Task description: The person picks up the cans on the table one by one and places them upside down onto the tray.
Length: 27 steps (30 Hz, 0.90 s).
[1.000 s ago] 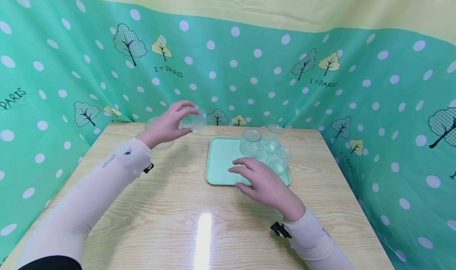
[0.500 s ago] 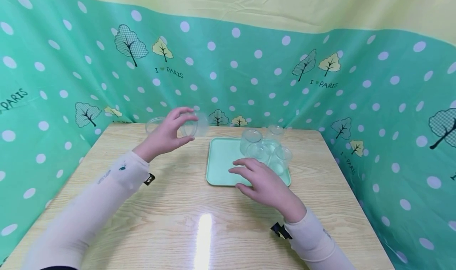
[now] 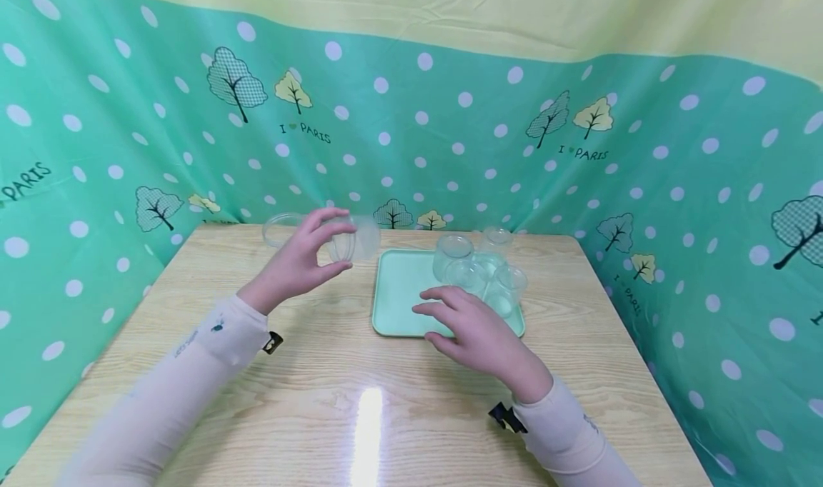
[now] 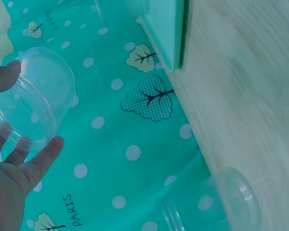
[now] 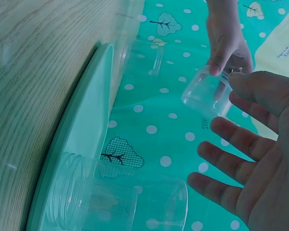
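Note:
My left hand [image 3: 298, 255] holds a clear plastic jar [image 3: 368, 238] in the air, left of the green tray [image 3: 400, 294]. Thumb and fingers grip it around its threaded mouth; the jar lies sideways, its base pointing right. In the left wrist view the thumb and fingertips sit on opposite sides of the jar's rim [image 4: 45, 115]. My right hand [image 3: 476, 330] hovers over the tray's front edge, fingers spread and holding nothing. Just beyond it, several clear jars [image 3: 454, 255] stand on the tray's right half. One jar [image 5: 135, 197] shows its threaded end down on the tray.
Another clear jar [image 3: 278, 228] stands on the wooden table [image 3: 308, 387] at the back left, partly hidden by my left hand. A green dotted curtain [image 3: 411, 144] hangs close behind the table and along both sides.
My left hand has come lower and nearer with its jar, which has turned so its base points further right. My right hand and the jars on the tray have stayed put.

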### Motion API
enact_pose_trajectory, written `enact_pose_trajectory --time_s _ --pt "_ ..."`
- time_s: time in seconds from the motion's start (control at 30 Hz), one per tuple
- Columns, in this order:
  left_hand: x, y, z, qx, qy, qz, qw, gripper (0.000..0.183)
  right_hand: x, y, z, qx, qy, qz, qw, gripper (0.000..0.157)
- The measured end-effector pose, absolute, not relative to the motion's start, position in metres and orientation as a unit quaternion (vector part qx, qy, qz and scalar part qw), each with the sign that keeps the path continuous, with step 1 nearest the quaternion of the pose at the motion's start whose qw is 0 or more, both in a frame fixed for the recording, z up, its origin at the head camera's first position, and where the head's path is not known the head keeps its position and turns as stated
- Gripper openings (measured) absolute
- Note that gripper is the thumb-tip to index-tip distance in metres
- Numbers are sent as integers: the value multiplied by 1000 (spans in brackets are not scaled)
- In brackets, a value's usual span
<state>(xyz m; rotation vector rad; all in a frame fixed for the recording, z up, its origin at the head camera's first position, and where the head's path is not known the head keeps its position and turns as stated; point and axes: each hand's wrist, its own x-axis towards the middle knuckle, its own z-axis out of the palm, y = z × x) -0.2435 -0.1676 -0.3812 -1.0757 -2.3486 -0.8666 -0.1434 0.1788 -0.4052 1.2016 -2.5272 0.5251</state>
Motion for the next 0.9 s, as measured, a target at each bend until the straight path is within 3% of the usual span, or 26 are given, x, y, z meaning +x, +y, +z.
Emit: enact_pose_trajectory --time_s 0.57,0.9 --pt "-216 -158 -391 -393 -821 -346 227 63 -142 178 -403 419 -877 183 147 42" --pt "-210 -156 -400 -373 -794 -437 197 68 -142 178 -402 421 -875 181 157 43"
